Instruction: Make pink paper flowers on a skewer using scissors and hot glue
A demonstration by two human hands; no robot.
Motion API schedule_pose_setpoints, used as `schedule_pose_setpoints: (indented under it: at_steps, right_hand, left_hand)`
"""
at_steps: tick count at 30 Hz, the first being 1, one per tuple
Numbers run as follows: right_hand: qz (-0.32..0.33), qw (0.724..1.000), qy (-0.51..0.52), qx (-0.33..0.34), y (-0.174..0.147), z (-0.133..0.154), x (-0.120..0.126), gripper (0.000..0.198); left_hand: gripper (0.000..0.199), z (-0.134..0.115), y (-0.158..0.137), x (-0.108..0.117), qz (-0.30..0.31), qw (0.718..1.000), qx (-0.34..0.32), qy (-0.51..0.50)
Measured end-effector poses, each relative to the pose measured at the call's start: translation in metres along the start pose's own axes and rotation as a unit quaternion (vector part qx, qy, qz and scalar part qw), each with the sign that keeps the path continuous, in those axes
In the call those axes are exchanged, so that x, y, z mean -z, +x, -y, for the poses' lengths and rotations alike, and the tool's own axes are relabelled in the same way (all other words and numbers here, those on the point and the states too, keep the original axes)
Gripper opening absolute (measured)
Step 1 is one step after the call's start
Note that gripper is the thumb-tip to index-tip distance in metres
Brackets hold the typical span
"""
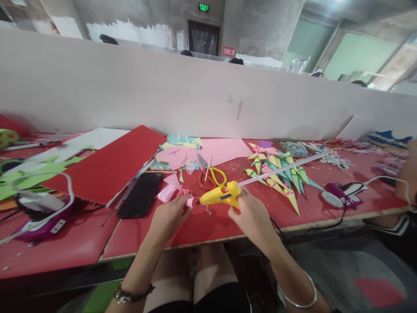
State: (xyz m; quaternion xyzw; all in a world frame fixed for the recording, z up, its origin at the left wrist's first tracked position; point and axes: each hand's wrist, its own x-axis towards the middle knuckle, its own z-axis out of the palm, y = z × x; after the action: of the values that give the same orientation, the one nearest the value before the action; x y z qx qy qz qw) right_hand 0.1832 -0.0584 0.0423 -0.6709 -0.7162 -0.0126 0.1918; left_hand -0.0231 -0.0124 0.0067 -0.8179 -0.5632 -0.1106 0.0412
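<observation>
In my right hand (250, 213) is a yellow glue gun (221, 195), its nozzle pointing left. A long clear glue stick (283, 167) juts out of its back end. My left hand (171, 217) pinches a small rolled piece of pink paper (192, 202), and the nozzle is right at its edge; whether they touch I cannot tell. More folded pink paper pieces (167, 191) lie just beyond my left fingers. Behind the gun rest scissors (215, 176) with red and yellow handles, a thin pale stick lying across them.
Several paper cones (280, 169) in yellow, green and pink are heaped right of the gun. A black phone (140, 195) and red card (117, 169) lie left. Purple power strips (48, 224) with cords sit on both sides. A white partition (130, 91) closes the back; another person's arm (407, 174) is far right.
</observation>
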Motion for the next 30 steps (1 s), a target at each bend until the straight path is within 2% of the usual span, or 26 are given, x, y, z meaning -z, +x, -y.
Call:
schedule_pose_setpoints:
  at_steps: [7,12,23,27,30]
  right_hand:
    - [-0.007,1.000,-0.013,-0.003,-0.0013,0.0010,0.0044,0.032]
    - [-0.006,1.000,-0.013,-0.008,-0.0020,0.0023,0.0074,0.032]
    - [-0.027,1.000,0.003,0.003,-0.0042,0.0021,0.0042,0.029]
    - [-0.057,0.998,0.020,0.001,-0.0049,0.0006,0.0024,0.023]
    - [-0.080,0.996,0.037,0.013,-0.0054,0.0003,0.0020,0.028]
  left_hand:
    - [0.018,-0.0002,-0.0004,0.0016,0.031,0.999,-0.027,-0.029]
    - [0.012,-0.0019,-0.0007,0.0051,0.045,0.997,-0.019,-0.064]
    - [0.018,-0.0067,-0.0005,0.0043,0.081,0.980,-0.018,-0.181]
    - [0.017,-0.0067,-0.0008,0.0043,0.090,0.977,-0.021,-0.192]
    - [0.018,-0.0068,-0.0010,0.0030,0.094,0.974,-0.026,-0.203]
